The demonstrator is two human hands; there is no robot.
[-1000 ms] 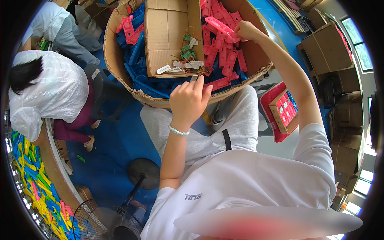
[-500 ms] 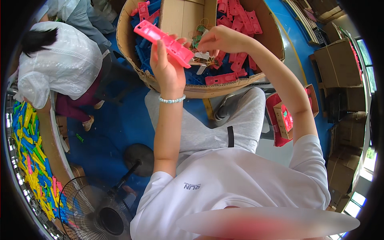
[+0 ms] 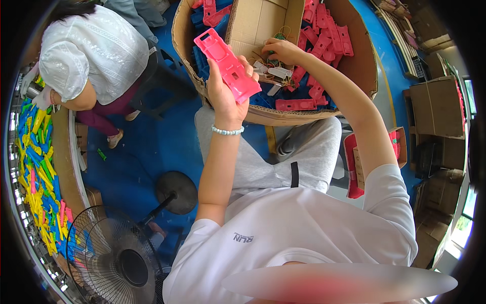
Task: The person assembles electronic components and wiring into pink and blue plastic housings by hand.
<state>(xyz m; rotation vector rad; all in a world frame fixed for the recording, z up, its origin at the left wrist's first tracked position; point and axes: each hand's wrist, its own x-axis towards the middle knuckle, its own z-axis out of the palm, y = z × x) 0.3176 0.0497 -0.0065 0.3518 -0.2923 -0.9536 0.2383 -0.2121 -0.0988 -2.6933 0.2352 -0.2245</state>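
My left hand [image 3: 228, 99] holds up a long pink plastic shell [image 3: 230, 71], thumb on one side and fingers round the other. The shell's hollow, ribbed inside faces up. Beyond it, my right hand [image 3: 281, 51] reaches into a small open cardboard box [image 3: 258, 23], fingers curled together. Thin wires and small white wired parts [image 3: 280, 72] lie beside and under that hand. Whatever its fingertips hold is hidden. The small box sits within a large cardboard bin [image 3: 283, 118], among pink shells [image 3: 296, 104] and blue plastic parts [image 3: 260, 100].
A black fan [image 3: 134, 266] stands at the lower left. Beside it a bench holds yellow, blue and green plastic pieces [image 3: 38, 167]. Another person in a white top [image 3: 106, 50] works there. At my right stands a small carton with red contents [image 3: 395, 144]; cartons [image 3: 436, 107] are stacked beyond.
The pink shell has been turned so its inside faces up more. My right hand has moved a little deeper into the small box. The whole view has shifted slightly.
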